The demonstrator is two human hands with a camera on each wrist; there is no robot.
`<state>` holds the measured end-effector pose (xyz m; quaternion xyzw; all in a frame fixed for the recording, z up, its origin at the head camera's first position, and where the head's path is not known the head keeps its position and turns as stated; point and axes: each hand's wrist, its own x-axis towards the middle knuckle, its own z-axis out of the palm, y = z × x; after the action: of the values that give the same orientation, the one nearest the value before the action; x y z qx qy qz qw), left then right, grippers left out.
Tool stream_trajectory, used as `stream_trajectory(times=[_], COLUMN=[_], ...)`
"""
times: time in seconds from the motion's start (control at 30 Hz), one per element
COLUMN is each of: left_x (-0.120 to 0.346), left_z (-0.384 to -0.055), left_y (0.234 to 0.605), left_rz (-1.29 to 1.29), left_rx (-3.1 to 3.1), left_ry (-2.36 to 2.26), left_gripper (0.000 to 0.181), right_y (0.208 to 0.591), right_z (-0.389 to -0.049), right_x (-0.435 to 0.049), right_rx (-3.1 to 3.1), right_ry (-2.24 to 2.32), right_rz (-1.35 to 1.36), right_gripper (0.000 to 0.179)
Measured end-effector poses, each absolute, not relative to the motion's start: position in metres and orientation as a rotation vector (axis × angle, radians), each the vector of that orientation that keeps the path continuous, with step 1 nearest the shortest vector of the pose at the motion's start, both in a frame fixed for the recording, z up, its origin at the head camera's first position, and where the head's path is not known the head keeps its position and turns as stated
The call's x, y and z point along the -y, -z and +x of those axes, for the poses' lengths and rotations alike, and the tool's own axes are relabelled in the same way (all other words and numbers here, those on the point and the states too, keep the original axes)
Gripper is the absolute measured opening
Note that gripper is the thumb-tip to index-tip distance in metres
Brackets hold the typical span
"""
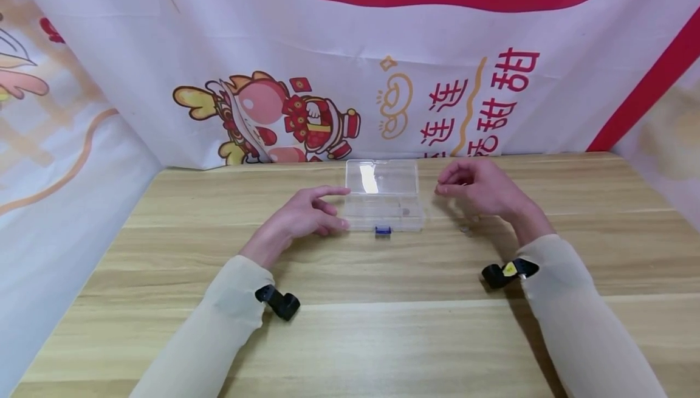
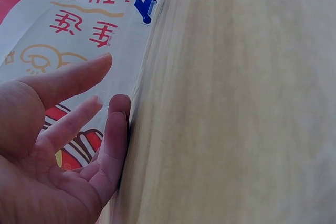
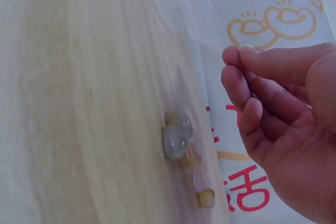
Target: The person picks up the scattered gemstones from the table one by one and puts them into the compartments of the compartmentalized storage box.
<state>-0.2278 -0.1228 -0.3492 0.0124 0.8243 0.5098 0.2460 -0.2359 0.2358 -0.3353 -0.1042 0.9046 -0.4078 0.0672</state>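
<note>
A clear plastic box with a blue latch stands on the table, its lid raised at the back. One small bead-like piece shows inside its right part. At the box's left side, my left hand has its fingers extended and touches the edge. To the right of the box hovers my right hand, thumb tip and index fingertip together; anything between them is hidden. Below it lie small rounded beads, among them a grey one and a yellowish one.
The wooden table reaches back to a white and red printed cloth. Cloth also hangs along the left and right sides. Each sleeved wrist carries a small black camera, one being the left camera.
</note>
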Motion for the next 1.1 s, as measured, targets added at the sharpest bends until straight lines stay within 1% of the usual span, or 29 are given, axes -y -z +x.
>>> stream_trajectory(times=[0.37,0.6,0.9,1.1], left_x=[0.122,0.122,0.121,0.121], left_z=[-0.227,-0.226,-0.225,-0.225], left_y=[0.348,0.349,0.349,0.348], left_rz=[0.028,0.035,0.050,0.050], left_rx=[-2.249,-2.232,-2.216,-2.217], left_ry=[-1.394,-1.424,-1.458,-1.461], left_gripper=[0.063,0.064,0.065,0.066], right_y=[0.334,0.337,0.336,0.336], right_z=[-0.236,-0.234,-0.230,-0.230], right_x=[-0.219,-0.208,-0.192,-0.186], right_rx=[-2.789,-2.781,-2.756,-2.770], right_ry=[1.143,1.209,1.206,1.213], right_rz=[-0.375,-0.376,-0.342,-0.367], right_gripper=[0.016,0.018,0.017,0.017])
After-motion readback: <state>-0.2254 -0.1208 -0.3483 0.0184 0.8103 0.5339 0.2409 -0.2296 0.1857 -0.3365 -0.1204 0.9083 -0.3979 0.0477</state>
